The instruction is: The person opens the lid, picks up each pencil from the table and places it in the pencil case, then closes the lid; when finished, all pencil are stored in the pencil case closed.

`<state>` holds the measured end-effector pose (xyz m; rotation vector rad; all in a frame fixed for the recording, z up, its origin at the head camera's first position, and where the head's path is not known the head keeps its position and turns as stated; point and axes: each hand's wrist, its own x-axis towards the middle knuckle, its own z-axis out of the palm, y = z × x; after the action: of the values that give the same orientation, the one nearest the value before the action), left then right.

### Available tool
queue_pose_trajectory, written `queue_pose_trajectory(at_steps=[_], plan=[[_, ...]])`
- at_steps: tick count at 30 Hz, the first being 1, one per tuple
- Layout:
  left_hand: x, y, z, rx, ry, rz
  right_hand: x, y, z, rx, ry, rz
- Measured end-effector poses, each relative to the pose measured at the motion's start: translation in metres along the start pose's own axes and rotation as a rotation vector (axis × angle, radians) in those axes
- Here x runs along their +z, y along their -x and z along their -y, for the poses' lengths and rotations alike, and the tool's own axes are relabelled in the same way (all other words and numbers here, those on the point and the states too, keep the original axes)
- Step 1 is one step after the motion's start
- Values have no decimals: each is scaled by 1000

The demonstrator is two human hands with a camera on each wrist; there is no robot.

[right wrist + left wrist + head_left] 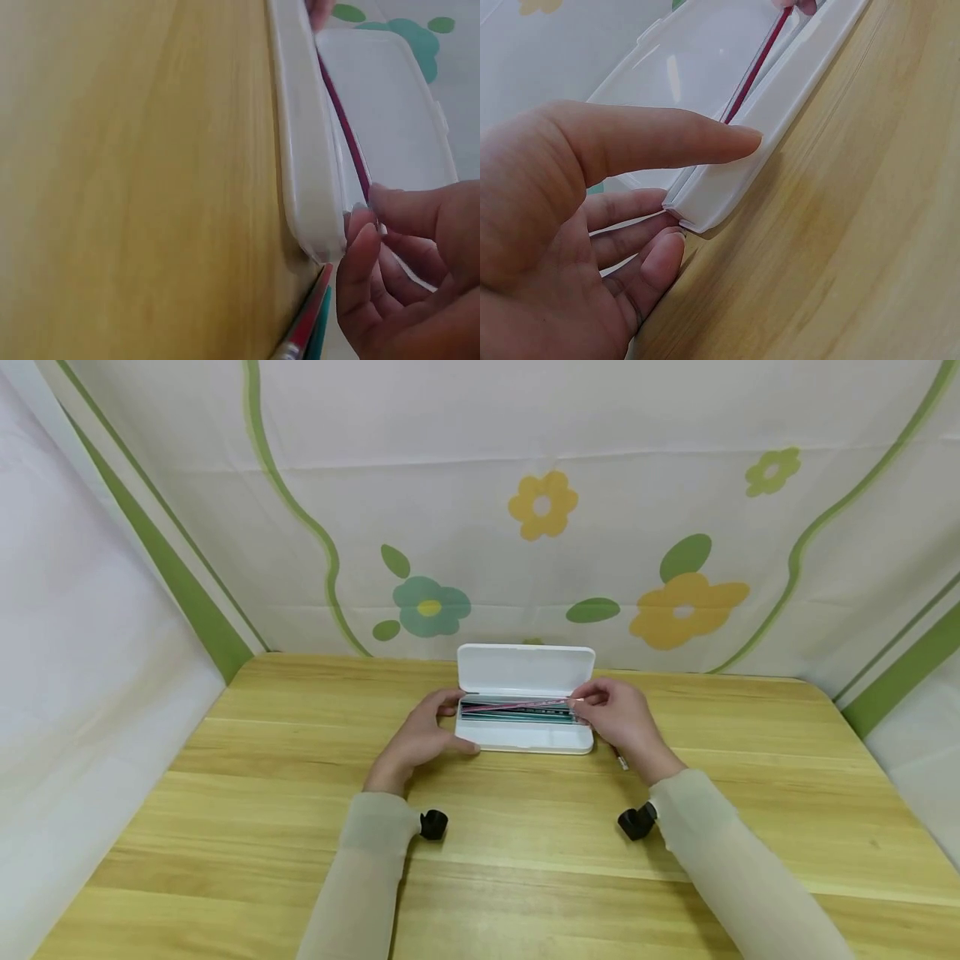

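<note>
A white pencil case (525, 739) lies open on the table, its lid (525, 668) raised at the back. Several green, teal and dark pencils (517, 717) fill its long tray. My left hand (423, 735) holds the case's left end, thumb along the front edge and fingers at the side. At the other end, my right hand (618, 714) pinches a dark red pencil (759, 67) between thumb and fingertips. This pencil slants over the others, its far tip by the left end of the tray.
Beneath the right hand, a red pencil (309, 311) with a metal ferrule and a teal pencil (321, 322) lie beside the case's right end. A floral curtain (480, 527) hangs behind the wooden table (525, 877). Black wrist cameras (433, 824) sit at both cuffs.
</note>
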<state>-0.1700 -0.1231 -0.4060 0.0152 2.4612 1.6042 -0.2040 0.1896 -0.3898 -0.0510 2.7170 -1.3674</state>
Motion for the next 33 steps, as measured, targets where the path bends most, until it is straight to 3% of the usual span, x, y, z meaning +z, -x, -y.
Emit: queue_pose_trajectory(at_steps=[7, 12, 23, 33], plan=[[0, 0, 0, -7, 5, -1, -3, -10, 0, -159, 155, 15], [0, 1, 0, -9, 3, -1, -4, -11, 2, -168, 240, -4], [0, 1, -1, -19, 0, 4, 3, -6, 4, -238, 441, -130], [-1, 2, -1, -20, 3, 16, 4, -8, 2, -226, 438, -106]])
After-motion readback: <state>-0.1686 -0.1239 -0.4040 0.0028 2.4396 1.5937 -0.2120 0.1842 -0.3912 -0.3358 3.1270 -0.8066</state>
